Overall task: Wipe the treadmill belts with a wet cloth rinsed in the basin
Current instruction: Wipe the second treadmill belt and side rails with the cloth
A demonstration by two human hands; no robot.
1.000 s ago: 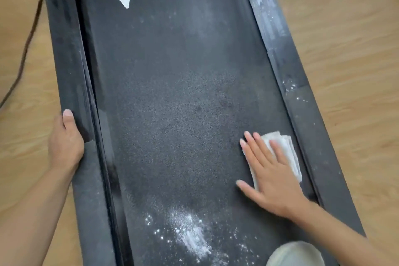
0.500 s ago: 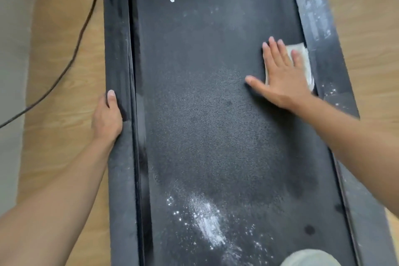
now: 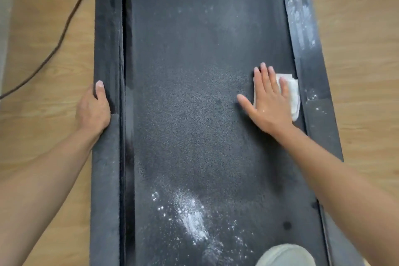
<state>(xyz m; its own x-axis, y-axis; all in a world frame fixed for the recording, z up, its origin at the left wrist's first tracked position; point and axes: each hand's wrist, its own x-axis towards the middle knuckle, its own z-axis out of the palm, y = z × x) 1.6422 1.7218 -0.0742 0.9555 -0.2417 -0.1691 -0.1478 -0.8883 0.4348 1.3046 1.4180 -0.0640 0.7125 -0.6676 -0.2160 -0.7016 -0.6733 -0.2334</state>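
Observation:
The black treadmill belt (image 3: pixel 190 71) runs away from me, with a white arrow printed at its far end. A folded white cloth (image 3: pixel 293 95) lies on the belt against the right side rail (image 3: pixel 311 49). My right hand (image 3: pixel 269 101) presses flat on the cloth with straight, spread fingers. My left hand (image 3: pixel 94 110) grips the left side rail (image 3: pixel 106 168), thumb on top and fingers wrapped over its outer edge. A patch of white powder (image 3: pixel 192 216) covers the near part of the belt.
A dark cable (image 3: pixel 64 26) trails over the wooden floor (image 3: pixel 362 71) left of the treadmill. A pale rounded shape, perhaps my knee (image 3: pixel 285 255), sits over the belt's near end. White specks dot the right rail.
My right hand pushed the cloth far up the belt's right edge, then slid it back toward me a little. My left hand stayed on the left rail.

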